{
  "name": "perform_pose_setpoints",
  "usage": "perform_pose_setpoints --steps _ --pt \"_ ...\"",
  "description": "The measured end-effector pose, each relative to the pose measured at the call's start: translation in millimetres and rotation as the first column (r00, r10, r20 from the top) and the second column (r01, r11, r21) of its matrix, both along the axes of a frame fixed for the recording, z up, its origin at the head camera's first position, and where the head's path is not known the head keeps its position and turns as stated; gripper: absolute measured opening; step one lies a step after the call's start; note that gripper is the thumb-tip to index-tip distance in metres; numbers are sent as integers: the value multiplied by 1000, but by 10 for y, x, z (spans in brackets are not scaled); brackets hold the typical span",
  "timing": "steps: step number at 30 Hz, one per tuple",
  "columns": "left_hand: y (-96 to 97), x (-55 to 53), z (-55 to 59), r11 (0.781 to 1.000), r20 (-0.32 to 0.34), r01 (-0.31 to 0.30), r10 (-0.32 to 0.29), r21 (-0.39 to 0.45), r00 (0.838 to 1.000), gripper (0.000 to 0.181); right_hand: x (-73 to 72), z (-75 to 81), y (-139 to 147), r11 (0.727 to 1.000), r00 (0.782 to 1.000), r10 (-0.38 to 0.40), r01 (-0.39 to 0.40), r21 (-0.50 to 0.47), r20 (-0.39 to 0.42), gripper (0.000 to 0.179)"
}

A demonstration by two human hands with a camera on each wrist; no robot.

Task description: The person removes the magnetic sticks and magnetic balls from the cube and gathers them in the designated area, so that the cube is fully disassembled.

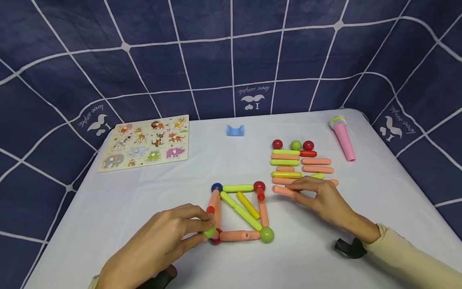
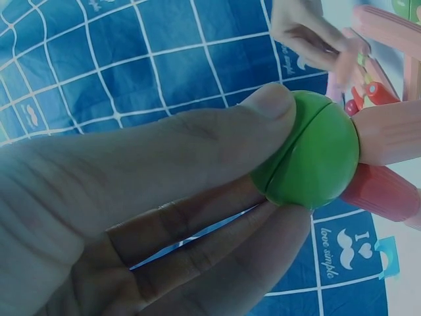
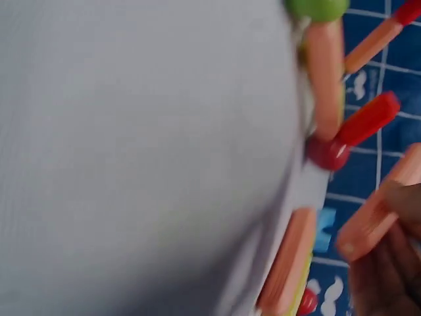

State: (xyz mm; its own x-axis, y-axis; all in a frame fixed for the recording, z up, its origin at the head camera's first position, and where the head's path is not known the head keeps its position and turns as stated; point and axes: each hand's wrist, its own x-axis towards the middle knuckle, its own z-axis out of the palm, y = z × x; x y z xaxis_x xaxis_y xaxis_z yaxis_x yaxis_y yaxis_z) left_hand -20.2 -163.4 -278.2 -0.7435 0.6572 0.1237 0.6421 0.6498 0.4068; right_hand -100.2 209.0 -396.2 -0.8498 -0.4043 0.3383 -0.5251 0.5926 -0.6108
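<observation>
On your tabletop (image 1: 306, 257), the largest piece of work is the four-cornered frame (image 1: 240, 211) of rods and balls lying in front of you. The step in hand looks like joining more pieces to it, with its near left corner getting the attention. To the right lie the rows of spare rods (image 1: 285, 162). Your left grip (image 1: 160, 237) is at that near left corner; your right grip (image 1: 321, 198) is beside the spare rods, apart from the frame. It pinches a peach rod (image 1: 282, 191), whose free end points toward the frame. The next move probably calls for carrying that rod across and lining its end up with a ball. A red rod (image 1: 260, 195) juts from the frame's far right corner, so mind your path past it. Smallest is the green ball (image 2: 319, 155), held between your left thumb and fingers. A second peach rod (image 2: 391, 135) meets it, though you can't tell whether it is pushed fully home; keep that joint steady.
</observation>
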Motion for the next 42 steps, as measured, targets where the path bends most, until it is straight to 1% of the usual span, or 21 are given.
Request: perform_pose_setpoints --steps 4,7,10,14,18,21,23,26,28,30,32,34,36,39,42 --pt "4 -11 -3 1000 31 -8 9 -20 999 30 -96 -87 45 990 998 -10 18 138 -60 31" --pt "4 -13 -3 1000 33 -7 8 -25 999 29 -141 -126 49 978 995 -5 25 206 -96 32" --pt "3 -11 -4 1000 28 -4 4 -21 1000 29 -166 -140 35 971 994 -16 42 235 -110 33" --pt "1 -11 -1 1000 26 -3 4 -15 1000 30 -202 -149 6 968 993 -23 51 244 -113 30" --pt "0 -13 2 1000 26 -3 3 -10 1000 30 -250 -151 -15 965 995 -5 31 259 -101 27" --pt "-1 -11 1 1000 26 -3 3 -9 1000 30 -264 -125 -30 966 996 7 17 257 -94 29" --pt "-1 -5 2 1000 10 -1 1 2 1000 30 -254 -85 -63 976 997 31 -15 217 -69 32" --pt "-1 1 -2 1000 -14 5 -4 16 1000 30 -225 -23 -169 985 994 105 -104 138 0 40" --pt "-4 4 -1 1000 -28 6 -6 25 1000 30 -211 6 -274 981 983 175 -179 77 57 46" --pt "-9 2 -7 1000 -11 3 -3 20 1000 30 -208 13 -384 969 967 238 -243 41 93 49" --pt "-12 -1 -5 1000 14 -4 4 16 1000 30 -213 6 -485 957 952 285 -289 18 114 50" --pt "-12 -2 -5 1000 27 -7 7 14 1000 30 -221 -3 -565 948 940 314 -319 13 130 48" --pt "-10 -1 -3 1000 26 -6 6 16 1000 30 -227 -10 -617 943 937 324 -331 32 133 44" --pt "-8 -4 -3 1000 20 -2 2 16 1000 30 -235 -12 -648 940 937 325 -336 69 126 40" --pt "-9 -2 0 1000 2 2 -2 19 1000 30 -240 -6 -642 937 939 329 -338 91 101 37"
